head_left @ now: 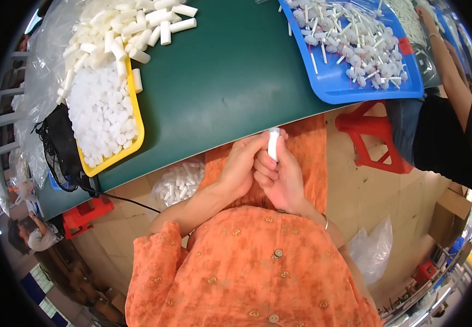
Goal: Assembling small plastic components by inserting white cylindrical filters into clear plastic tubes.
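Close to the table's front edge, my two hands meet around a small white cylinder with a translucent white piece at its upper end. My right hand is closed on it, thumb along its side and fingers curled below. My left hand is closed too, its fingertips pressed against the cylinder near the upper end; some fingers are hidden. On the left, a yellow tray holds many small translucent white caps. Similar white cylinders lie heaped behind and partly over that tray.
A blue tray at the right holds white sticks with translucent round parts. The green table lies between the trays. A black mesh bag sits left. Red stools stand below the table's edge. A co-worker's arm reaches in at right.
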`<state>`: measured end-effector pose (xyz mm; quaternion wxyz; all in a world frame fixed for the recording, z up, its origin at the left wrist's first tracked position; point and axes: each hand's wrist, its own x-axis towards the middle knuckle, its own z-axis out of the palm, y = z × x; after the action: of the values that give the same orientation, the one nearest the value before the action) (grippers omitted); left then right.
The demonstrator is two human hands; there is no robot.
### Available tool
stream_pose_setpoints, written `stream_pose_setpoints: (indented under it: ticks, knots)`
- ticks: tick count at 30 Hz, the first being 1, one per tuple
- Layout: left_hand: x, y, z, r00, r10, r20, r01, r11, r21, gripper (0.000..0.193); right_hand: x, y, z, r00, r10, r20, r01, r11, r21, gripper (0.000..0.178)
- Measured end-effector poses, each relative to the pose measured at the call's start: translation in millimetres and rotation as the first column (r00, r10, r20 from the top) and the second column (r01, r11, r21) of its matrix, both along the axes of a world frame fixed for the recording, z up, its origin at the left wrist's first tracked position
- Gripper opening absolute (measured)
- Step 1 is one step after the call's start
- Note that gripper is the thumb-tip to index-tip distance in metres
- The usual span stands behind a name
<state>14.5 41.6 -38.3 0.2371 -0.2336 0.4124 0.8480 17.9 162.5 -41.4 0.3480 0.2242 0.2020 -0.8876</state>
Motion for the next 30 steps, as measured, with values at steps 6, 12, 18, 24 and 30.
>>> stream_pose_setpoints:
  ticks: [6,12,18,24,30]
  knots:
    - [9,0,-14,0.996,0.082,-0.017,-0.081,0.994,0.073,0.031,-5,19,-6,0.958,0.235,-0.165,-0.209,0.965,0.158,0.040]
    - [5,3,2,0.990,0.124,0.066,-0.130,0.987,0.093,0.030,-17,22,7,0.972,0.225,0.065,-0.218,0.971,-0.101,0.032]
    - [6,-8,-8,0.995,0.014,0.097,-0.025,0.993,0.117,0.034,4,4,-7,0.974,0.161,-0.161,-0.137,0.979,0.151,0.037]
    - [12,-7,-11,0.996,-0.071,0.051,0.067,0.995,0.078,0.031,-7,5,-6,0.979,0.157,-0.130,-0.147,0.985,0.086,0.046]
    - [22,-14,27,0.994,0.106,-0.013,-0.106,0.993,0.056,0.028,-9,51,-5,0.514,0.640,-0.572,-0.042,0.684,0.728,0.037]
